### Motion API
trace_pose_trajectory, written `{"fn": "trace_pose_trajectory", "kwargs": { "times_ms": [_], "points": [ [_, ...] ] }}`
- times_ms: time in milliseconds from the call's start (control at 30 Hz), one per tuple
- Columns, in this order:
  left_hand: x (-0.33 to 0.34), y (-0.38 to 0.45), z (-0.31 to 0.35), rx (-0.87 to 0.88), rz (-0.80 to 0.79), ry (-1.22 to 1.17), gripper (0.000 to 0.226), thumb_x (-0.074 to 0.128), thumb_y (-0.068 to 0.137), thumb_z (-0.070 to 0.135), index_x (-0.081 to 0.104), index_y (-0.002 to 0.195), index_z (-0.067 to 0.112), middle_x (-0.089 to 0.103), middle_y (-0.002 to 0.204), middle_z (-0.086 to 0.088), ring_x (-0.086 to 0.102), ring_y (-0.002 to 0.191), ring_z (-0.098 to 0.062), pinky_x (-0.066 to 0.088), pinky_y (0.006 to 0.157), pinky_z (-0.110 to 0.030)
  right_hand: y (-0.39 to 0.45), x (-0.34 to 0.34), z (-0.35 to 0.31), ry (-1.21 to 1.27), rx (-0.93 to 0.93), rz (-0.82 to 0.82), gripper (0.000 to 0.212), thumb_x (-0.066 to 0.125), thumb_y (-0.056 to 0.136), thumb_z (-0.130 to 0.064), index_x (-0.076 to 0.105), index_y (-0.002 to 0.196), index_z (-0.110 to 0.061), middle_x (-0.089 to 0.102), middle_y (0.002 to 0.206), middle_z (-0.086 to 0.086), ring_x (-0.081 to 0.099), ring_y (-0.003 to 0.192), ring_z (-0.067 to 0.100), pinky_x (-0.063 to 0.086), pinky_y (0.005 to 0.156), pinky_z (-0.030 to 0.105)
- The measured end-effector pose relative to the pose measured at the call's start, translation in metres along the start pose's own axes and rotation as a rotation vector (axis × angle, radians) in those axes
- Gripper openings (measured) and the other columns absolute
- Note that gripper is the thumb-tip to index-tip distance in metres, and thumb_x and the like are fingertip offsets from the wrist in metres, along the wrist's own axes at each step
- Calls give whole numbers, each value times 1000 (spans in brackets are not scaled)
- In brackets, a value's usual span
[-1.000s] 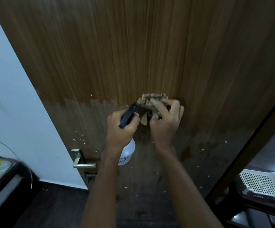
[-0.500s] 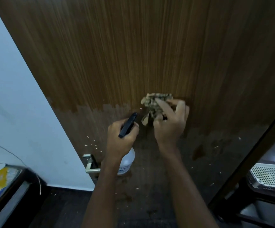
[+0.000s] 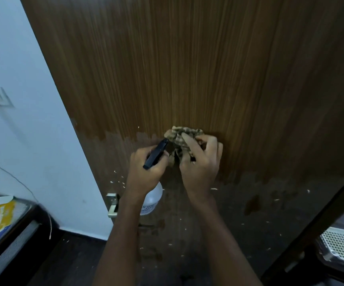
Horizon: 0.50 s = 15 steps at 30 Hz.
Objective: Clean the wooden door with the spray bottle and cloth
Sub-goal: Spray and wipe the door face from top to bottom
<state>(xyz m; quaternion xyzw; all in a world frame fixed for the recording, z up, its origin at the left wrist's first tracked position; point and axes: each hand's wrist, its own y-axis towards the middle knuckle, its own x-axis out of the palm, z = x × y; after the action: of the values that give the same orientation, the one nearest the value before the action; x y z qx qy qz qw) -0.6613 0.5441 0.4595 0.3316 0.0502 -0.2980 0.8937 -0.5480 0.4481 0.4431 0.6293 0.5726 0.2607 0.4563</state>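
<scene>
The right hand (image 3: 201, 162) grips a crumpled checked cloth (image 3: 182, 139) against the wooden door (image 3: 187, 69), at the border between the clean upper part and the dull lower part. The left hand (image 3: 146, 172) holds the spray bottle (image 3: 151, 198) by its black head, nozzle toward the cloth. The person should probably wet the cloth lightly and wipe along the vertical grain. The veneer looks smooth and striped; pale flecks dot the lower part.

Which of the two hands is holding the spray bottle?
The left hand grips the spray bottle, its black nozzle aimed toward the cloth. The right hand holds only that bunched cloth against the wooden door.
</scene>
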Motion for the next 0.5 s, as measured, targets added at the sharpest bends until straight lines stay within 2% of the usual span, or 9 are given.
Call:
{"fn": "trace_pose_trajectory", "kwargs": {
  "times_ms": [67, 133, 200, 267, 333, 433, 500],
  "points": [
    [-3, 3, -3, 5, 14, -35, 38, 67, 96, 26, 55, 67, 4, 48, 55, -11, 47, 47, -39, 37, 41, -46, 14, 8, -13, 6, -6, 46, 39, 67, 84, 0, 79, 114, -22, 60, 113, 6, 49, 100, 20, 48, 75, 23],
    [-7, 5, -8, -4, 27, -85, 37, 66, 96, 23, 56, 67, 2, 47, 53, -12, 45, 46, -40, 37, 43, -48, -1, 21, -8, -12, -45, 73, 32, 68, 88, -4, 79, 112, -22, 62, 116, 9, 49, 101, 23, 49, 75, 29],
    [-11, 5, -13, -17, 30, -131, 34, 64, 97, 13, 59, 67, -3, 47, 49, -11, 45, 44, -40, 39, 44, -50, -41, 32, 4, -56, -88, 26, 20, 72, 92, -16, 80, 110, -23, 64, 122, 11, 50, 103, 27, 50, 74, 35],
    [-18, 5, -14, -8, 20, -147, 33, 63, 98, 11, 62, 69, -3, 49, 47, -8, 47, 42, -37, 41, 46, -50, -77, 36, 8, -99, -84, -71, 20, 79, 89, -17, 80, 108, -23, 65, 126, 12, 51, 103, 30, 52, 72, 40],
    [-25, 7, -16, -6, 10, -148, 33, 63, 99, 15, 64, 70, -1, 50, 48, -7, 48, 43, -37, 43, 46, -50, -80, 37, 1, -85, -43, -98, 22, 78, 87, -16, 79, 108, -23, 65, 126, 10, 50, 104, 30, 53, 70, 41],
    [-35, 11, -20, -9, 2, -144, 33, 65, 97, 14, 61, 67, 2, 49, 50, -9, 47, 44, -41, 41, 43, -49, -33, 38, -31, -48, -24, 31, 22, 65, 94, -21, 79, 110, -21, 63, 124, 10, 49, 107, 28, 49, 75, 33],
    [-38, 11, -21, 18, -4, -123, 36, 67, 97, 16, 56, 62, 16, 48, 50, -2, 46, 45, -39, 38, 42, -47, 0, 42, -45, -61, -33, 148, 29, 61, 94, -6, 80, 110, -20, 65, 122, 9, 52, 104, 27, 50, 78, 30]
  ]
}}
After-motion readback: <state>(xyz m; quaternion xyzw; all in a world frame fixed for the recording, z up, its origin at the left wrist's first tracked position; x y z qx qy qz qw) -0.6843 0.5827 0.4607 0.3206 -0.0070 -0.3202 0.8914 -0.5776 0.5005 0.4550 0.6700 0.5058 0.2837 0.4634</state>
